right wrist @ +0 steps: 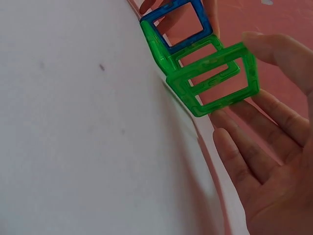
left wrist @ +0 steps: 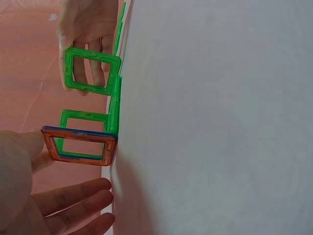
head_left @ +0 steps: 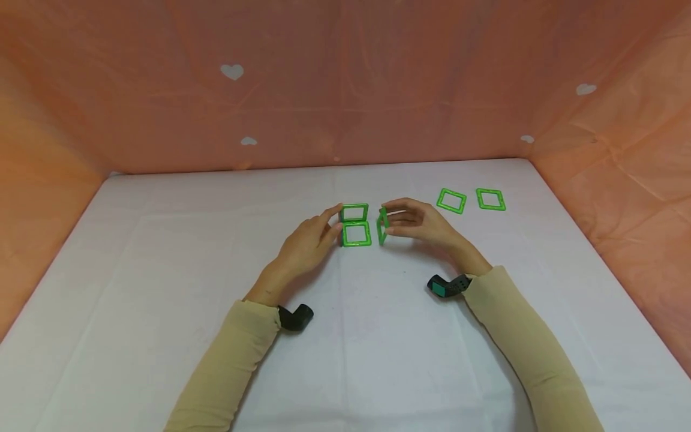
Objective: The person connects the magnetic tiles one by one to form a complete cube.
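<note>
Tabletop cloth [head_left: 135, 270] fills the lower half. At centre, the left hand [head_left: 305, 245] pinches a blue-edged hollow plastic square [right wrist: 190, 42] beside two hollow green plastic squares [head_left: 357, 244]; slightly right, the right hand [head_left: 423, 225] grips an upright green plastic square [right wrist: 210, 62], fingers partly spread. Joining seems in hand; edges probably need aligning.

Looks like a makeshift tabletop recording booth. Orange sheeting [head_left: 345, 90] with pale hearts [head_left: 232, 72] stands behind and along both sides, hiding whatever room lies beyond, so home, lab or office can't be told. White cloth [head_left: 135, 300] with faint fold creases covers the flat work surface. Black wrist-worn devices [head_left: 296, 319], one per arm, suit a staged filming spot, as do the few toy-like green square frames [head_left: 357, 222] set out there.
</note>
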Tool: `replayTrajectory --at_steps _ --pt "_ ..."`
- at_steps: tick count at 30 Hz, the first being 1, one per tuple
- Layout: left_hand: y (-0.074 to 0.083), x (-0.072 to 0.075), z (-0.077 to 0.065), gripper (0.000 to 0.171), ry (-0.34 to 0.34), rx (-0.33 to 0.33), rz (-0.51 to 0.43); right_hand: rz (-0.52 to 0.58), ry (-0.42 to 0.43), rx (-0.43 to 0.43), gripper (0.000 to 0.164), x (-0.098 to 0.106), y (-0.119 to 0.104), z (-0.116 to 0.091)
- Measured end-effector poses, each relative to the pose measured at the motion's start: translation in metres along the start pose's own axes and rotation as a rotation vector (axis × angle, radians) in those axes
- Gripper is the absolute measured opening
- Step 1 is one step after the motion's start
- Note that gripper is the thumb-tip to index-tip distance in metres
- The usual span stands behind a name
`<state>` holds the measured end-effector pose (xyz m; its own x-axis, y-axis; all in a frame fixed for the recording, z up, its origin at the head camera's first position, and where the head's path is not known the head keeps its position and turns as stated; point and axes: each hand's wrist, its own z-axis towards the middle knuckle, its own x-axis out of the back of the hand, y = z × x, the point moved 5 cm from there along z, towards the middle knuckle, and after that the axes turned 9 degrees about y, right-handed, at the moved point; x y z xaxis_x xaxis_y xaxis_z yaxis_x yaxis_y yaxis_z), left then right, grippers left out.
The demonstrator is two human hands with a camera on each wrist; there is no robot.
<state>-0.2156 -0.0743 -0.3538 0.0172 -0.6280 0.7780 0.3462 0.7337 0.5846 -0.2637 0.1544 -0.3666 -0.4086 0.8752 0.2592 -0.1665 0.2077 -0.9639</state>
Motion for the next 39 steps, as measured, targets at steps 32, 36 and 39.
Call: replayTrajectory --at_steps 32,36,39 --pt "0.0 0.002 0.001 0.049 0.01 -0.005 -0.03 -0.01 -0.023 0.021 0.051 -0.016 -0.002 0.015" --pt "-0.001 0.0 0.002 0.05 0.016 -0.027 -0.09 0.002 -0.016 0.02 0.051 -0.017 0.0 0.016" --pt "0.0 -0.002 0.003 0.049 0.012 -0.042 -0.157 0.009 -0.014 0.017 0.052 -0.017 0.0 0.015"
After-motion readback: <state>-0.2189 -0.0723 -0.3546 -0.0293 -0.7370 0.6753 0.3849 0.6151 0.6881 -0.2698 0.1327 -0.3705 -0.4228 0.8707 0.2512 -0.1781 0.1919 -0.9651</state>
